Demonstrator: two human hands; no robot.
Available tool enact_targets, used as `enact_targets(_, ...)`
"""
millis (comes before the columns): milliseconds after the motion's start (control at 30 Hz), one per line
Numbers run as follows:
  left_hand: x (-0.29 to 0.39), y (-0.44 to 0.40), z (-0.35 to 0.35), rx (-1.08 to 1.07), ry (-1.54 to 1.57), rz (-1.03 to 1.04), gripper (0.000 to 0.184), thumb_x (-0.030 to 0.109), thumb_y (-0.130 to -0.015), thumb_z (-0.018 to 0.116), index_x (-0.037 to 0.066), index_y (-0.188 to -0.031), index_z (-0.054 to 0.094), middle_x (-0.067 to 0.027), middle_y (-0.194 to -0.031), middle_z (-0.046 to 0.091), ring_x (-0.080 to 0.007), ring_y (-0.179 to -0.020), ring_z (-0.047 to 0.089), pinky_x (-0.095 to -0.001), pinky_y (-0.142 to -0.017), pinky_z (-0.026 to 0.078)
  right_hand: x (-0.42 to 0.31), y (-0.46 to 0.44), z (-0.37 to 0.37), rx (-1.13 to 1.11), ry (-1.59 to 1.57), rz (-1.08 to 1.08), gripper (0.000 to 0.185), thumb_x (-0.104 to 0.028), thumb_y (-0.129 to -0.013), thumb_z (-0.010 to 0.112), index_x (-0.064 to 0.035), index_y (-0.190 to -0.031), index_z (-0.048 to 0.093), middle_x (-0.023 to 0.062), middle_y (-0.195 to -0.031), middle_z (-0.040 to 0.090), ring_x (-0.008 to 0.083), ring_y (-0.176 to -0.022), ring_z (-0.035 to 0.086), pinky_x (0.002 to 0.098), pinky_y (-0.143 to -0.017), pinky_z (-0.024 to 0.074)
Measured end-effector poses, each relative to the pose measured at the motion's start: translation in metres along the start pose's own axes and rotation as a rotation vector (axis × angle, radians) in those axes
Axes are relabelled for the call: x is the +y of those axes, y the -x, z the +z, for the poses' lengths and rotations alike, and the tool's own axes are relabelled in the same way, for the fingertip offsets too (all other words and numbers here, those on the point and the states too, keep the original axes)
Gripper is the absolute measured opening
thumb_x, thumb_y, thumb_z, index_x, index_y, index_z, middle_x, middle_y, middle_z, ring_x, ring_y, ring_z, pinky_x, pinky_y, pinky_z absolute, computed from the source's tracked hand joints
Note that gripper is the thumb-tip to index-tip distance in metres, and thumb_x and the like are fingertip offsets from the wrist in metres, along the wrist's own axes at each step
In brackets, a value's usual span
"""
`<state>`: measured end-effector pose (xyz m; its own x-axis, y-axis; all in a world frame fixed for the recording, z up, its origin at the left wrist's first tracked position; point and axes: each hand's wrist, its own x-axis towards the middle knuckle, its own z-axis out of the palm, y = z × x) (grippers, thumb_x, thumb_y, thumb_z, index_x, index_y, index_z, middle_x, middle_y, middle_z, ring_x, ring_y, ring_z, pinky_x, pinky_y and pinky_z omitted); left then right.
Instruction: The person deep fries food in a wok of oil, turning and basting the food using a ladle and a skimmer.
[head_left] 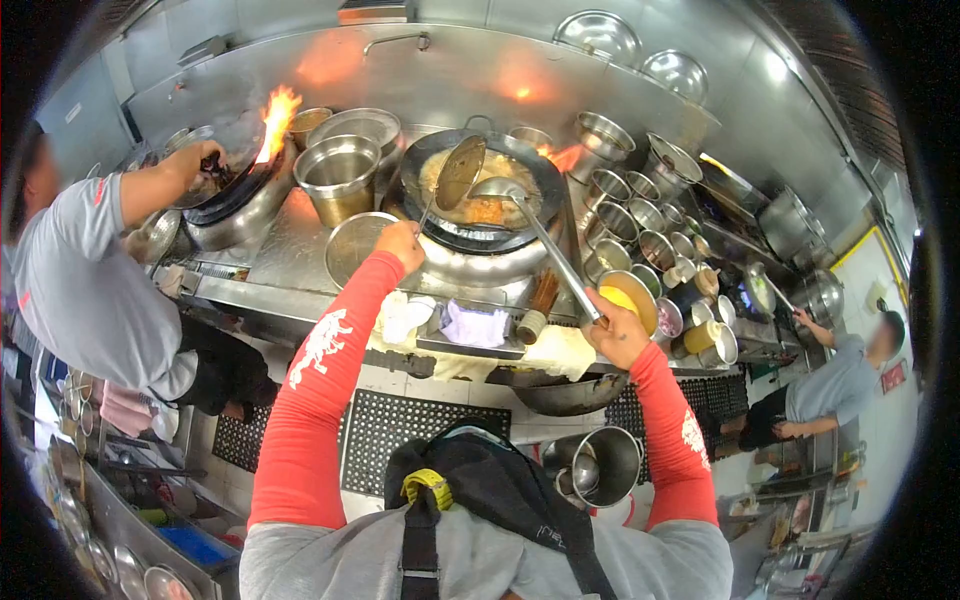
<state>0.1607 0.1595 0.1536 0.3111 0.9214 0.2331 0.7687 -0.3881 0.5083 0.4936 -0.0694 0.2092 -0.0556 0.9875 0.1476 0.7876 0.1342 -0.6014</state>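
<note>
My left hand (401, 247), at the front left of the large wok (412, 185), is closed around the handle of a round strainer (460, 172). The strainer's disc is tilted up over the bubbling liquid. To the right of the wok, my right hand (617, 328) grips the long handle of a metal ladle (497, 188). The ladle's bowl is inside the wok, close to the strainer and just above some orange-brown food (485, 212). Whether bowl and food touch, I cannot tell. Both wrists wear red sleeves.
Flames (277, 122) rise at another wok on the left, where a person (105, 270) works. Beside my wok stands a deep metal pot (338, 170). Several seasoning containers crowd the right. A purple cloth (475, 325) lies in front. Another person (835, 375) stands far right.
</note>
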Motion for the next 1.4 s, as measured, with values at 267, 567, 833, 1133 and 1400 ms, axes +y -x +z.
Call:
enact_targets(267, 0.025, 0.009, -0.005, -0.037, 0.024, 0.159, 0.031, 0.007, -0.076, 0.053, -0.001, -0.105, 0.061, -0.0224, -0.079, 0.064, -0.0317, -0.078, 0.065, -0.0369, -0.073, 0.050, -0.013, 0.040, -0.019, -0.030, -0.185, 0.191, 0.056, 0.000, -0.077, 0.051, 0.0002, -0.132, 0.039, 0.0056, -0.066, 0.053, 0.0117, -0.060, 0.048, 0.0255, -0.063, 0.0427)
enact_targets(567, 0.021, 0.013, 0.000, -0.011, 0.107, 0.209, 0.031, 0.003, -0.073, 0.050, -0.001, -0.102, 0.062, -0.0208, -0.076, 0.064, -0.0319, -0.075, 0.065, -0.0379, -0.070, 0.050, -0.005, 0.021, -0.019, 0.017, 0.077, 0.133, 0.057, -0.005, -0.075, 0.055, -0.0042, -0.131, 0.042, 0.0137, -0.066, 0.055, 0.0227, -0.061, 0.056, 0.0311, -0.064, 0.0455)
enact_targets(833, 0.028, 0.014, 0.007, 0.059, 0.147, 0.229, 0.028, 0.005, -0.072, 0.052, 0.000, -0.096, 0.065, -0.0257, -0.081, 0.061, -0.0388, -0.078, 0.061, -0.0411, -0.074, 0.050, 0.024, 0.005, 0.004, 0.047, 0.094, 0.054, 0.057, -0.007, -0.074, 0.056, -0.0042, -0.130, 0.043, 0.0192, -0.072, 0.058, 0.0303, -0.068, 0.059, 0.0345, -0.070, 0.0468)
enact_targets(1133, 0.028, 0.010, 0.013, -0.054, 0.317, 0.080, 0.030, 0.005, -0.072, 0.051, 0.000, -0.099, 0.064, -0.0230, -0.074, 0.062, -0.0346, -0.071, 0.064, -0.0374, -0.070, 0.051, 0.016, 0.031, -0.025, 0.058, 0.195, 0.021, 0.059, -0.004, -0.074, 0.055, -0.0060, -0.131, 0.042, 0.0169, -0.072, 0.057, 0.0263, -0.065, 0.057, 0.0332, -0.065, 0.0457)
enact_targets(1400, 0.039, 0.011, 0.019, -0.081, 0.343, 0.132, 0.037, 0.001, -0.079, 0.043, -0.003, -0.114, 0.056, -0.0141, -0.078, 0.067, -0.0193, -0.060, 0.064, -0.0310, -0.061, 0.051, 0.015, 0.023, -0.020, 0.016, 0.190, 0.055, 0.058, -0.003, -0.072, 0.051, -0.0011, -0.130, 0.041, 0.0228, -0.079, 0.058, 0.0380, -0.075, 0.058, 0.0399, -0.070, 0.0464)
